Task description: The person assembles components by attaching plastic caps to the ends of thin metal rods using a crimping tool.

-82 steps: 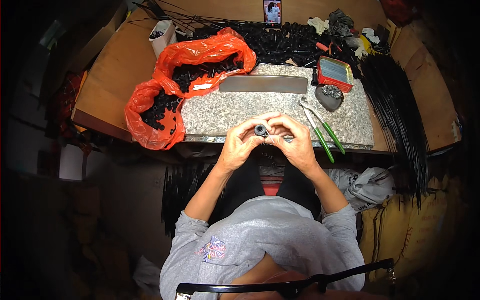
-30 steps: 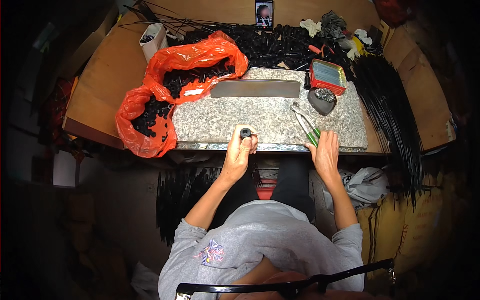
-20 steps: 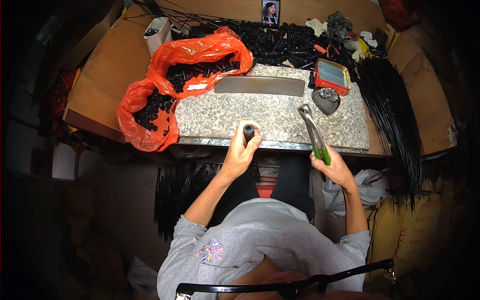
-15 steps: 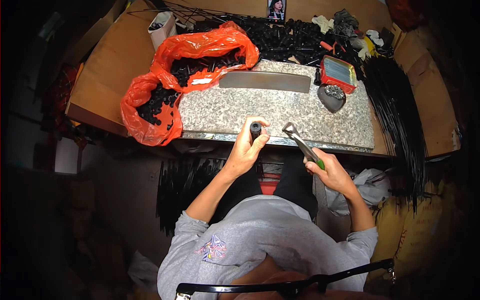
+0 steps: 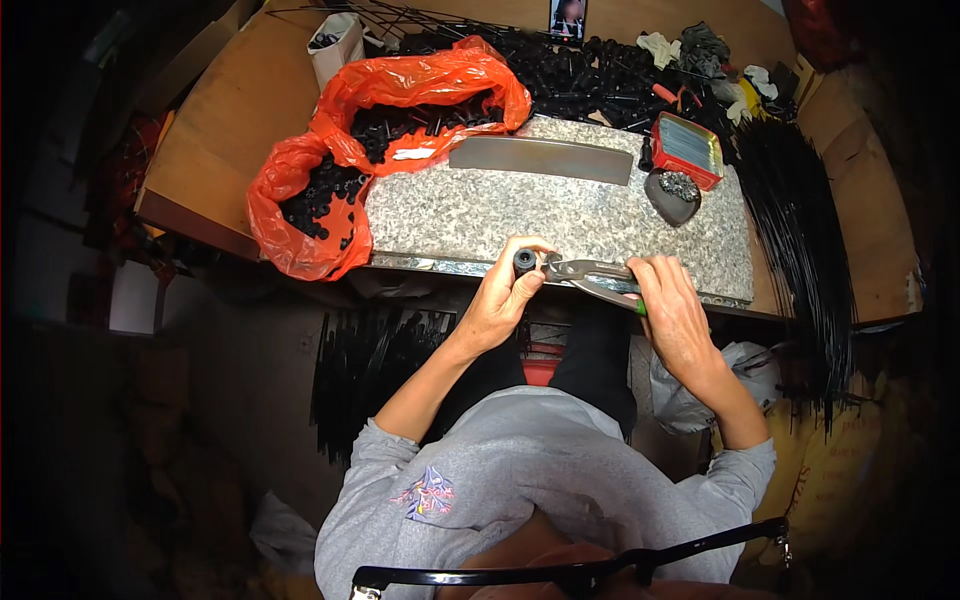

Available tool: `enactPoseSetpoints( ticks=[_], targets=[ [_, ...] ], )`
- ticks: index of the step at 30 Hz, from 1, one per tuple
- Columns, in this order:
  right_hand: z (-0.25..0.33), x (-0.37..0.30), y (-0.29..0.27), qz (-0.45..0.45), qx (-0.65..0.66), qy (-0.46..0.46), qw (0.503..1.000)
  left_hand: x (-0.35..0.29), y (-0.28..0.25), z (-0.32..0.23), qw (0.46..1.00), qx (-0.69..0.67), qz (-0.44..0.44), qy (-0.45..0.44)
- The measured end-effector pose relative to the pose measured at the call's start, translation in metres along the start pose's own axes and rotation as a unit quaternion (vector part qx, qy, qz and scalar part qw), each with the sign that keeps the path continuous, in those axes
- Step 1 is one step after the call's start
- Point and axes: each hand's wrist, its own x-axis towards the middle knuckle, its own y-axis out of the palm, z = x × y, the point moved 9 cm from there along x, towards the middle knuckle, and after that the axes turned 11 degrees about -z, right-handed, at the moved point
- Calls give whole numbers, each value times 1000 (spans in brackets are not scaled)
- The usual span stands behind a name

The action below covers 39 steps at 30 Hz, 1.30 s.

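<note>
My left hand (image 5: 500, 300) is closed round a black tubular part (image 5: 525, 261), its round hollow end facing up. In my right hand (image 5: 680, 318) is a pair of metal pliers (image 5: 592, 272) with a green grip. The pliers' jaws lie right beside the tubular part's end, at my left fingertips; I cannot tell whether they grip anything. Both hands are just over the near edge of a speckled stone slab (image 5: 430, 215).
A flat metal bar (image 5: 540, 160) lies on the slab. Left stand orange plastic bags (image 5: 300, 250) of small black parts. Right are a red tin (image 5: 688, 152), a dark dish (image 5: 672, 205) with small metal bits, and long black rods (image 5: 800, 220). A phone (image 5: 567, 22) stands behind.
My right hand has brought the pliers left to the end of the black tubular part, and its fingers now reach over the handles. My left hand has barely moved.
</note>
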Motion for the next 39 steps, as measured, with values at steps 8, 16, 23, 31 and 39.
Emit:
enactPoseSetpoints(
  ticks=[8,16,23,31,39],
  targets=[
    [12,3,-8,42,36,-57,997,-5,-1,-2,998,-63,12,-12],
    [17,-64,57,395,639,340,566,-6,-8,12,997,-61,-30,-25],
    [14,-85,67,413,605,467,496,-7,-17,16,998,-41,-31,-27],
    [19,-8,1,88,83,19,992,-10,-21,21,997,-53,-30,-37],
    [15,-74,75,365,660,372,541,-8,-6,22,992,-118,29,-24]
  ],
)
